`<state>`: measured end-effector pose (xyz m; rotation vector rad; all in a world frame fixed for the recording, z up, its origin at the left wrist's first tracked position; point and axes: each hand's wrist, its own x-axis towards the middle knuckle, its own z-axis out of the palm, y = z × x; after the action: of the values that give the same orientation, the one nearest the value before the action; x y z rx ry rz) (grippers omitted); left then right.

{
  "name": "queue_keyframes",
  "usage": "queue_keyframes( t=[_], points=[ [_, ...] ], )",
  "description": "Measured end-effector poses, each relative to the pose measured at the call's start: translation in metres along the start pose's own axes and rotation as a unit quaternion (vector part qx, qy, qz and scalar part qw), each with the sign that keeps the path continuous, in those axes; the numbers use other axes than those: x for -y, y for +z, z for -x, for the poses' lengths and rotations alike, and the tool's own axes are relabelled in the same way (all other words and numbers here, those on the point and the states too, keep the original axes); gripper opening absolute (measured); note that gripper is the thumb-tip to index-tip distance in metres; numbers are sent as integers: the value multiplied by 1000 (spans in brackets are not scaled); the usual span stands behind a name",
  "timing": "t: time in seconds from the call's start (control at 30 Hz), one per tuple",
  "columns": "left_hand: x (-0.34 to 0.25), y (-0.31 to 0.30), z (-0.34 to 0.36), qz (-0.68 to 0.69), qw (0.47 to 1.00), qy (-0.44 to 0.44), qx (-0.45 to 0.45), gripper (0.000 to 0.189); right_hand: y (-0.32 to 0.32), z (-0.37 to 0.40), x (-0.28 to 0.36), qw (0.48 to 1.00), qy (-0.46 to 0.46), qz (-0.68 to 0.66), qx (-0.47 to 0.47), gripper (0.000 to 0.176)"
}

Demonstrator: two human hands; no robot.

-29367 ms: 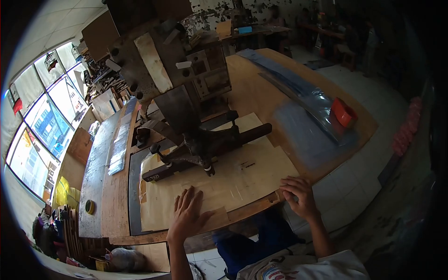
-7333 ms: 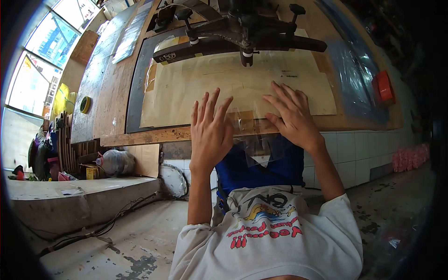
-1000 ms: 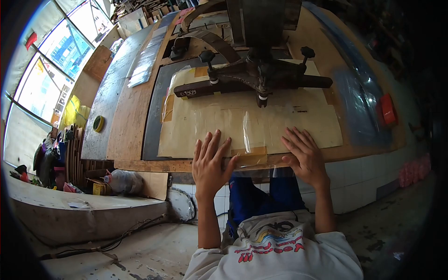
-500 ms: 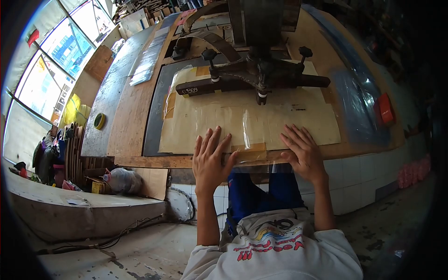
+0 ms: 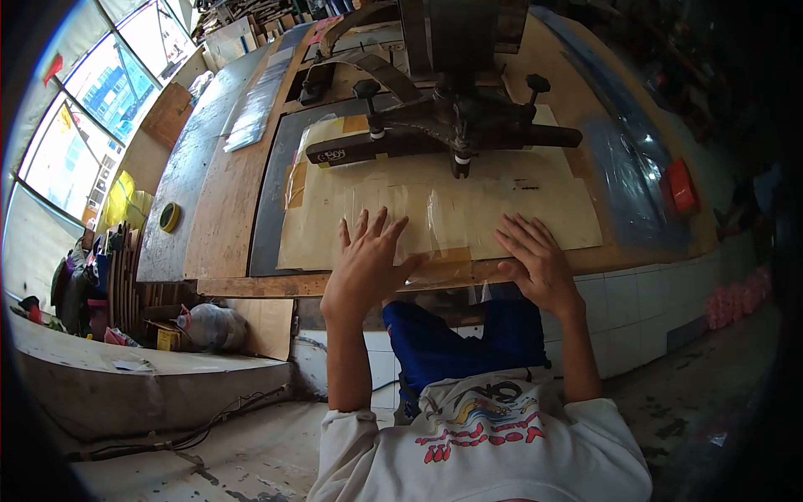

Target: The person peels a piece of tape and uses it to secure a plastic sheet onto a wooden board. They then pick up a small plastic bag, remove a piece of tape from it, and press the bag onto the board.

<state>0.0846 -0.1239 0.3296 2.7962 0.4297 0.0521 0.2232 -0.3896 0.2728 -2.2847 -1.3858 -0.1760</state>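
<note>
My left hand lies with spread fingers over the near edge of a pale yellow sheet on the worktable, left of its middle. Right of the middle, my right hand rests with fingers stretched out on the same sheet, its wrist at the table edge. Between the two hands, clear plastic film glints on the sheet, and a strip of brown tape crosses the near edge. Beyond my fingertips, a dark metal press head with a long bar hangs over the sheet's far part.
Clear plastic sheets lie on the table's right side beside a red object. At the left are a roll of tape and a strip of plastic film. A stuffed plastic bag sits below the table.
My left hand has shifted a little left, and its fingers are spread wider. My right hand stays nearly in place on the sheet. The whole view has shifted slightly.
</note>
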Motion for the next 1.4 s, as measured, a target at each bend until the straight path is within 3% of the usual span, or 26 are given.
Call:
queue_keyframes(
  t=[0.13,0.27,0.33,0.47,0.57,0.87,0.97,1.07,1.17,1.37,1.4],
  points=[
    [5,1,-11,-23,999,11,37,85,-8,-4,-4,999,-6,-26,18,49],
    [5,-3,-14,-52,994,-3,95,93,-30,-26,-5,977,134,-161,44,43],
    [8,-5,-24,-52,991,-10,125,97,-21,-43,-14,980,150,-130,5,46],
    [26,16,-56,-43,997,18,59,112,20,-71,-33,984,167,53,-22,55],
    [42,38,-66,-39,997,58,-24,114,31,-86,-27,987,157,-9,-18,58],
    [43,39,-46,-48,995,81,-33,107,36,-81,-32,987,67,21,-147,39],
    [35,35,-39,-52,996,68,-13,108,25,-95,-28,972,176,-125,-96,36],
    [33,40,-33,-43,997,58,-13,109,27,-99,-37,972,169,-140,-84,33],
    [29,35,-18,-34,998,40,17,112,3,-89,-19,960,222,-170,-16,29],
    [6,-17,10,43,995,37,79,83,-21,-22,6,952,182,-244,-3,31],
    [7,-8,7,53,996,71,-33,63,-23,-13,8,950,185,-251,-15,36]
  ],
)
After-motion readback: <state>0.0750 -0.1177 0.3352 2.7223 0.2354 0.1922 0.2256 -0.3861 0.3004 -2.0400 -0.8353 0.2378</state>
